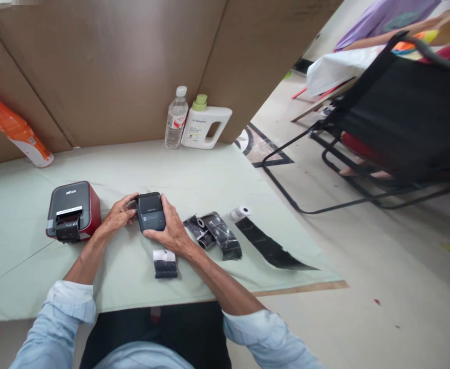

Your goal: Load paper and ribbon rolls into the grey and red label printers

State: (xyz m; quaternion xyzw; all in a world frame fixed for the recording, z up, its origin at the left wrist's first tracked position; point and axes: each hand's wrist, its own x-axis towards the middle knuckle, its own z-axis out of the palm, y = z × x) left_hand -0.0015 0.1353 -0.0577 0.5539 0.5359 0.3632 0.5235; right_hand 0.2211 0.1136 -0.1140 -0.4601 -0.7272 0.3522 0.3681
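Observation:
A small dark grey handheld printer [150,211] sits on the pale green table cover [194,179], held from both sides. My left hand [119,214] grips its left edge with curled fingers. My right hand [172,227] wraps around its right side and lower corner. Just in front of my right wrist lies a small black piece with a white paper strip [165,263]. To the right of my right hand lie black ribbon rolls [214,234] and a white paper roll [240,212] with a long black strip [271,248] trailing from it.
A red and black label printer [72,210] stands left of my hands. A water bottle [176,118] and a white jug [205,124] stand at the cardboard wall behind. An orange bottle [15,128] leans at far left. A black folding chair [393,128] stands on the floor to the right.

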